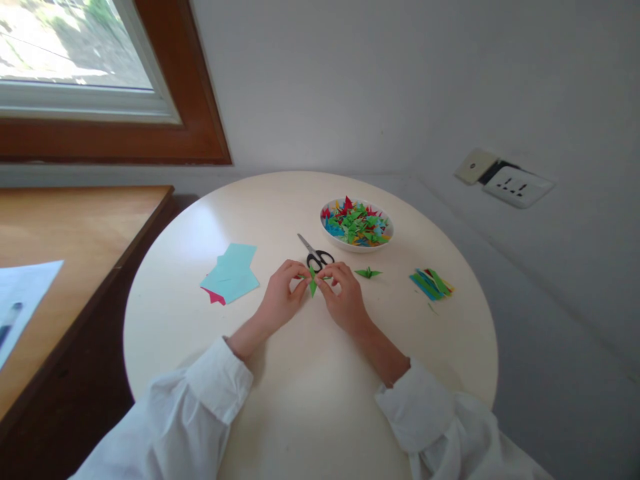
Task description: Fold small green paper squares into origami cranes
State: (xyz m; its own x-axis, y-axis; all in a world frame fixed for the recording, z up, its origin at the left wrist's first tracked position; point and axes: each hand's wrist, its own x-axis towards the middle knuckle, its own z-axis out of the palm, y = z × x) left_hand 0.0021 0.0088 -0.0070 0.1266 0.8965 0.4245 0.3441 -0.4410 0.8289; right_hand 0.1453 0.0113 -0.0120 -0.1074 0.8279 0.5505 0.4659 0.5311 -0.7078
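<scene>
Between my two hands is a small green folded paper crane [313, 285], its pointed parts showing between the fingertips. My left hand [283, 293] pinches it from the left side, and my right hand [344, 297] pinches it from the right. The fingers cover part of its shape. Just beyond them lie scissors [314, 253] with black handles, the blades pointing away and to the left. A second green paper crane [369, 273] rests on the table to the right of my right hand.
A white bowl [357, 248] full of colourful folded paper stands at the back of the round table [300, 413]. Light blue paper sheets [231, 275] with red beneath lie left; coloured paper strips [432, 285] lie right. A wooden desk [90, 213] stands at far left.
</scene>
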